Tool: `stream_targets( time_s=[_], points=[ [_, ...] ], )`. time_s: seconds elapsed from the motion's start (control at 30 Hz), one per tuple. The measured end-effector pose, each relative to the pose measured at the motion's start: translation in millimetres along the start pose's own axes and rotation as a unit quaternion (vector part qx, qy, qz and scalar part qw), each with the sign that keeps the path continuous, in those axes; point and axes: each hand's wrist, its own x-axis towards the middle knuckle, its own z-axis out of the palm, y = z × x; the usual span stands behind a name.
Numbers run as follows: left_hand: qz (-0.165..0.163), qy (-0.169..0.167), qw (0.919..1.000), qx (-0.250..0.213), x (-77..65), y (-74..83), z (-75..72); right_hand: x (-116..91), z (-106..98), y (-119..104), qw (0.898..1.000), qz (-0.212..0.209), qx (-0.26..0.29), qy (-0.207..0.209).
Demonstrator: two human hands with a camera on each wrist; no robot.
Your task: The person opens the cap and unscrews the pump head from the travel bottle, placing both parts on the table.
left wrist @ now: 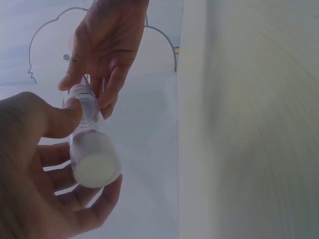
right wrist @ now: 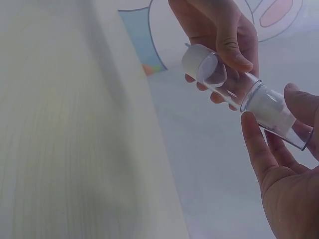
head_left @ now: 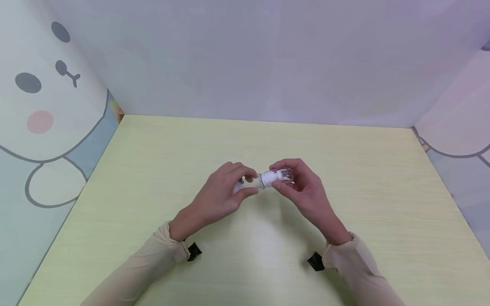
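Observation:
A slim, clear cylindrical bottle [head_left: 268,178] is held up between both hands over the table. One end is a white base-like piece [left wrist: 97,164]; toward the other end, a white section [right wrist: 269,110] shows through a clear cap. My left hand [head_left: 222,191] grips the bottle's clear body [right wrist: 227,83] near the white end, thumb on one side and fingers curled round the other. With thumb and fingers my right hand [head_left: 308,193] pinches the clear-capped end. A thin ring [right wrist: 251,95] runs round the bottle between the hands.
The pale wooden table [head_left: 245,140] stretches below the hands. A plain light panel [head_left: 245,59] rises along its back edge. Side panels with cartoon drawings [head_left: 46,106] border it left and right. Small black pieces [head_left: 194,251] sit at both sleeve cuffs.

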Motion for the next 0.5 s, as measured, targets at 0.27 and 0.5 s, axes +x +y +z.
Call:
stream_targets(
  time_s=[0.27,0.5],
  points=[
    [-0.011,-0.002,0.9999,0.0,0.7,-2.4,0.3,1.8,-5.8,-1.4,0.998,-0.02,0.055,0.016],
    [-0.013,-0.002,0.9999,0.003,1.4,-5.1,0.0,0.9,-10.6,-2.9,0.998,-0.033,0.048,0.032]
  ],
)
